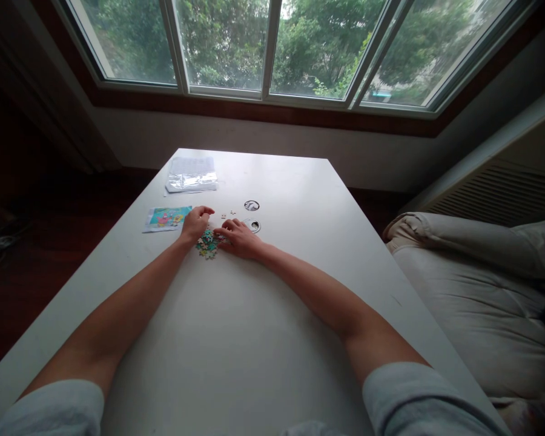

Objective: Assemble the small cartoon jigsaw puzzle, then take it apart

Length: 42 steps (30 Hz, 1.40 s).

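A heap of small jigsaw puzzle pieces, teal, yellow and pale, lies on the white table between my hands. My left hand is at the heap's far left edge, its fingers curled together; whatever they hold is too small to make out. From the right, my right hand reaches over the heap with fingers apart, the fingertips touching or just above the pieces. Beside my left hand lies a colourful cartoon picture sheet, partly behind the wrist. A few loose puzzle pieces are spread beyond the heap.
Two round dark-edged shapes, a far one and a nearer one, are on the table past my right hand. A clear plastic packet with papers lies at the far left. A beige sofa stands along the right side, and a window is ahead.
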{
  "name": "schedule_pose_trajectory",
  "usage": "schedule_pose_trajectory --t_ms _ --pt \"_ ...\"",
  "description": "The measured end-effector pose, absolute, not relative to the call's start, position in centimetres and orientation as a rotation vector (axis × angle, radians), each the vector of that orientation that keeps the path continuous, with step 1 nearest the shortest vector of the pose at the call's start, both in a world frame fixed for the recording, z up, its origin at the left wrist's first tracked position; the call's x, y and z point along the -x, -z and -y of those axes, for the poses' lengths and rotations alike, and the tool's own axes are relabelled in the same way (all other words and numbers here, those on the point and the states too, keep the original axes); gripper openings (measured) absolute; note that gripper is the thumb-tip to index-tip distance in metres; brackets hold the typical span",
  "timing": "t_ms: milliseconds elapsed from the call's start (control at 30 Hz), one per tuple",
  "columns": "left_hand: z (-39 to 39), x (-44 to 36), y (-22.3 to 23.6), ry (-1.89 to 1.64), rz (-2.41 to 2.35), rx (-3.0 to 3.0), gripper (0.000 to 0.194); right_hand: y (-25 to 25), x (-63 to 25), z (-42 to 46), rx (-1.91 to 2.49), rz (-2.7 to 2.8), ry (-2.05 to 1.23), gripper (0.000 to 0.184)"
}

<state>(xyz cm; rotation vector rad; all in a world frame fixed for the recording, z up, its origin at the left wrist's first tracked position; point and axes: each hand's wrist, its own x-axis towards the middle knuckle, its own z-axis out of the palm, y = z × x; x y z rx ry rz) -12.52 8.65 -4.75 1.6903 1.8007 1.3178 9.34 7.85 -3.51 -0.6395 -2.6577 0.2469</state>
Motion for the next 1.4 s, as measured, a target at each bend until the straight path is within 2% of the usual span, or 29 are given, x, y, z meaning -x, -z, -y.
schedule_pose_trajectory --t_ms 233,333,400,533,567,633,733,933,1200,1400 --pt "-6.4 11.7 4.1 -1.091 -1.946 -2.046 0.022 4.7 -8.9 -9.3 0.636 2.639 -0.259 0.03" --pt "-4.5 11.9 4.0 -0.968 -1.87 -2.137 0.027 4.7 -9.0 -9.2 0.649 2.628 -0.276 0.026" --pt "-3.2 12.2 4.2 -0.868 -1.734 -2.222 0.037 4.6 -9.0 -9.0 0.661 2.617 -0.283 0.024" --pt "-0.9 12.4 4.5 -0.679 -1.575 -2.388 0.073 4.2 -8.7 -9.0 0.715 2.616 -0.298 0.021" --pt "-0.6 12.4 4.5 -0.66 -1.573 -2.419 0.077 4.1 -8.6 -9.1 0.726 2.619 -0.308 0.021" --pt "-0.4 12.2 4.4 -0.645 -1.613 -2.472 0.073 3.9 -8.4 -9.3 0.74 2.611 -0.331 0.02" --pt "-0.8 12.0 4.0 -0.633 -1.733 -2.528 0.056 3.7 -8.5 -9.6 0.761 2.558 -0.37 0.018" --pt "-1.9 11.6 3.3 -0.682 -1.753 -2.549 0.034 3.1 -8.8 -10.0 0.763 2.382 -0.556 0.024" --pt "-3.7 10.9 2.9 -0.586 -1.781 -2.522 0.028 3.1 -10.2 -10.8 0.943 1.896 -0.93 0.029" --pt "-5.4 10.8 2.5 -0.497 -1.948 -2.441 0.029 2.1 -12.6 -12.0 1.219 2.102 -0.723 0.026"
